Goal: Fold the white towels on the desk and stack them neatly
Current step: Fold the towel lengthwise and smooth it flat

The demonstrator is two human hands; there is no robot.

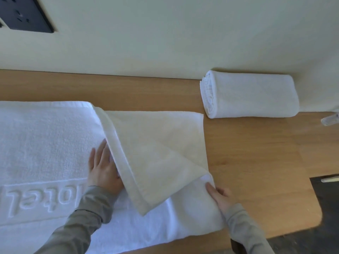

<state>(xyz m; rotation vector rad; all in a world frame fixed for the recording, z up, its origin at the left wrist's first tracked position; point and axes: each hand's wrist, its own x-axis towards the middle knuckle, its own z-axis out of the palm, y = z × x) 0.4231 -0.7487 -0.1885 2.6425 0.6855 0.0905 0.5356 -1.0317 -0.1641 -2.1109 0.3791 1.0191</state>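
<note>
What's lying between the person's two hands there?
In the head view, the turned-over flap of the white towel lies between the left hand, flat on the towel, and the right hand at its edge.

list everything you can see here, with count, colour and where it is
spread towel: one, white, left of the desk, right end folded back
folded towel: one, white, back right, against the wall
desk: one, light wood, under both towels
wall: one, cream, behind the desk
socket panel: one, black, on the wall, top left
clear object: one, see-through, right edge, too cut off to name
sleeves: two, grey, bottom of view
left hand: one, flat on the spread towel
right hand: one, at that towel's right edge, grip hidden
</note>
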